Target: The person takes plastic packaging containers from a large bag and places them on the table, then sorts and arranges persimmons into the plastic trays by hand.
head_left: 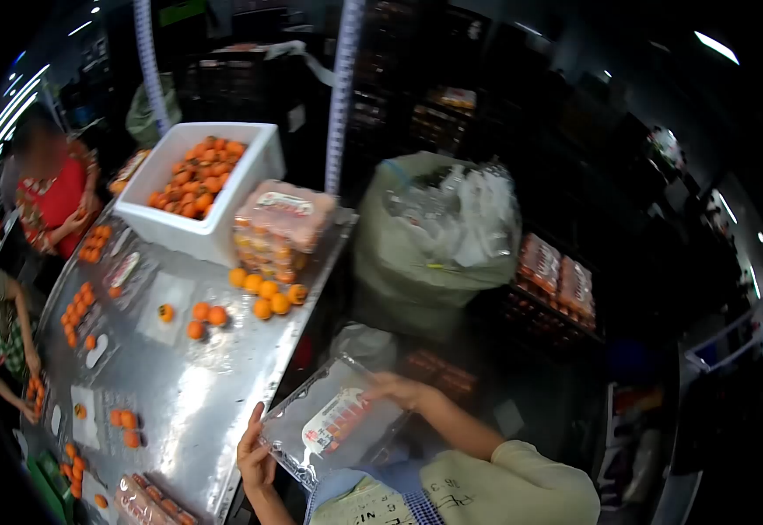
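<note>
Holding a labelled, seemingly unfilled clamshell (pixel 333 422) by its edges in part-closed left fingers (pixel 251 440) and right fingers (pixel 388 387), near unpacked persimmons (pixel 262 309) and already-filled packs (pixel 281 219).

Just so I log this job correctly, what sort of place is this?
Probably a fruit-packing room: a white box of orange fruit and stacked clear packs sit on a metal table.

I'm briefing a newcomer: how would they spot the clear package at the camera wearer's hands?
Find the metal table at left, then follow its right edge down to the wearer's left hand. Between it and the right hand is a clear package with a printed label. Unlike the filled packs stacked beside the white box, it looks empty.
</note>
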Tool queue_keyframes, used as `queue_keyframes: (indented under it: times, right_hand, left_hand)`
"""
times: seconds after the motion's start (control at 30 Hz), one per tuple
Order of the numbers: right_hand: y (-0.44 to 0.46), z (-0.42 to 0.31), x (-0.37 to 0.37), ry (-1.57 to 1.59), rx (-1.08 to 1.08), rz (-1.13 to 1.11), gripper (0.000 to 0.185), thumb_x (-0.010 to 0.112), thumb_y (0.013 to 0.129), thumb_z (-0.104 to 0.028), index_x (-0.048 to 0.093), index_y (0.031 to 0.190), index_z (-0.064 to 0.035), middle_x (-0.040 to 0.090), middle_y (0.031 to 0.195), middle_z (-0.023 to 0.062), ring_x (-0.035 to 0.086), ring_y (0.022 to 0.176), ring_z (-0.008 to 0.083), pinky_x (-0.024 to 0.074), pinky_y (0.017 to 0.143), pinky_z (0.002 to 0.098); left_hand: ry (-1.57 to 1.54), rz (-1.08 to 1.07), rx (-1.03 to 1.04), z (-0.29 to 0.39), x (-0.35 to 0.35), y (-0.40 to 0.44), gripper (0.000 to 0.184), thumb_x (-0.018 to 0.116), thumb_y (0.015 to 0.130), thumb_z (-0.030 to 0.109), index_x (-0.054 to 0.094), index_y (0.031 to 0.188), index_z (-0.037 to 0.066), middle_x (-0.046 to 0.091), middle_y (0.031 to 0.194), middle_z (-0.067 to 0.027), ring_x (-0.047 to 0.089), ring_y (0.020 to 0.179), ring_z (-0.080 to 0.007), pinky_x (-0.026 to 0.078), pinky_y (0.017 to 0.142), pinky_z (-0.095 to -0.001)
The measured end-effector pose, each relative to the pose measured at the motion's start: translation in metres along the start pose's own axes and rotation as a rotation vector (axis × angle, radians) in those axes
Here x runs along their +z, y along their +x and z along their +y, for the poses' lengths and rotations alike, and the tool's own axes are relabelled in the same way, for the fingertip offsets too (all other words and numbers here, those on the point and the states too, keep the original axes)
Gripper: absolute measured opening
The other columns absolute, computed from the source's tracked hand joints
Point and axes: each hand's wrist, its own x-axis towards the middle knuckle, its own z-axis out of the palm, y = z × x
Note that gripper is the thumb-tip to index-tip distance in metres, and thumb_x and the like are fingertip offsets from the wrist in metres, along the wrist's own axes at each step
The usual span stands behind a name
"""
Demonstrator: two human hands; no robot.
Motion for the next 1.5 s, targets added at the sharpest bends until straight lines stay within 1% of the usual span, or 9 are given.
queue_keyframes:
  times: [0.07, 0.1, 0.2, 0.5, 0.7, 0.9, 1.07, 1.2, 1.5]
  right_hand:
    - [0.007, 0.015, 0.012, 0.088, -0.152, 0.056, 0.079, 0.069, 0.077, -0.015, 0.022, 0.137, 0.0087, 0.033, 0.139, 0.0193, 0.037, 0.125, 0.0208, 0.0312, 0.103, 0.0321]
    - [-0.118, 0.017, -0.067, 0.049, -0.106, 0.239, 0.079, 0.069, 0.077, -0.014, 0.022, 0.137, 0.0090, 0.034, 0.138, 0.0193, 0.038, 0.125, 0.0207, 0.0315, 0.103, 0.0320]
    - [-0.143, 0.013, -0.080, 0.040, -0.265, 0.363, 0.083, 0.070, 0.075, -0.012, 0.020, 0.138, 0.0097, 0.032, 0.139, 0.0193, 0.036, 0.125, 0.0213, 0.0314, 0.102, 0.0321]
    - [-0.227, -0.071, -0.095, -0.050, -0.644, 0.777, 0.075, 0.076, 0.063, 0.001, 0.036, 0.126, 0.0064, 0.050, 0.119, 0.0130, 0.054, 0.105, 0.0214, 0.0467, 0.088, 0.0338]
    - [-0.255, -0.155, -0.089, -0.565, -0.984, 1.214, 0.065, 0.076, 0.066, -0.006, 0.042, 0.120, 0.0042, 0.057, 0.108, 0.0120, 0.057, 0.097, 0.0179, 0.0462, 0.084, 0.0304]
    - [-0.216, -0.208, -0.087, -0.762, -0.926, 1.349, 0.064, 0.078, 0.065, -0.007, 0.045, 0.118, 0.0028, 0.057, 0.107, 0.0115, 0.057, 0.095, 0.0183, 0.0459, 0.084, 0.0308]
    - [-0.188, -0.237, -0.092, -1.248, -0.754, 1.328, 0.060, 0.080, 0.063, -0.012, 0.050, 0.112, 0.0033, 0.060, 0.101, 0.0152, 0.060, 0.093, 0.0230, 0.0466, 0.080, 0.0325]
    - [-0.172, -0.256, -0.078, -1.370, -0.607, 1.307, 0.056, 0.080, 0.063, -0.014, 0.052, 0.109, 0.0022, 0.062, 0.097, 0.0170, 0.062, 0.090, 0.0261, 0.0469, 0.077, 0.0330]
    - [-0.172, -0.277, -0.088, -1.739, -0.175, 1.010, 0.053, 0.072, 0.069, -0.022, 0.053, 0.114, -0.0028, 0.059, 0.112, 0.0150, 0.058, 0.100, 0.0334, 0.0452, 0.085, 0.0382]
  left_hand:
    - [-0.322, 0.012, 0.004, 0.022, 0.012, 0.017, 0.085, 0.057, 0.064, 0.012, 0.025, 0.142, 0.006, 0.025, 0.144, -0.0230, 0.035, 0.128, -0.0368, 0.026, 0.107, -0.0461]
    - [-0.447, 0.097, -0.098, -0.064, 0.135, 0.010, 0.091, 0.061, 0.067, 0.013, 0.016, 0.145, 0.009, 0.030, 0.140, -0.0214, 0.038, 0.125, -0.0340, 0.029, 0.105, -0.0427]
    - [0.162, 0.046, -0.141, -0.089, 0.170, 0.048, 0.106, 0.074, 0.064, 0.007, 0.006, 0.145, 0.015, 0.038, 0.130, -0.0157, 0.041, 0.119, -0.0273, 0.032, 0.102, -0.0381]
    - [0.397, -0.359, 0.046, -0.102, 0.279, 0.176, 0.093, 0.067, 0.076, 0.008, 0.003, 0.145, 0.014, 0.038, 0.132, -0.0184, 0.042, 0.120, -0.0271, 0.032, 0.101, -0.0380]
    - [0.990, -0.515, 0.313, -0.162, 0.288, 0.287, 0.055, 0.059, 0.084, 0.029, 0.043, 0.128, 0.002, 0.046, 0.129, -0.0145, 0.035, 0.128, -0.0294, 0.025, 0.105, -0.0508]
    - [1.669, -0.697, 0.700, -0.193, 0.276, 0.340, 0.050, 0.065, 0.076, 0.034, 0.053, 0.116, 0.006, 0.052, 0.117, -0.0102, 0.035, 0.126, -0.0262, 0.016, 0.109, -0.0532]
    - [1.418, -0.764, 0.928, -0.205, 0.250, 0.351, 0.027, 0.060, 0.074, 0.017, 0.059, 0.098, 0.005, 0.058, 0.100, -0.0075, 0.050, 0.108, -0.0242, 0.031, 0.103, -0.0473]
    - [1.306, -0.813, 0.808, -0.202, 0.255, 0.354, 0.020, 0.061, 0.068, 0.015, 0.055, 0.084, 0.005, 0.052, 0.076, -0.0069, 0.053, 0.081, -0.0238, 0.040, 0.089, -0.0370]
    - [1.284, -0.892, 0.660, -0.195, 0.256, 0.342, 0.011, 0.062, 0.060, 0.015, 0.057, 0.069, 0.009, 0.051, 0.073, -0.0029, 0.051, 0.077, -0.0188, 0.039, 0.074, -0.0319]
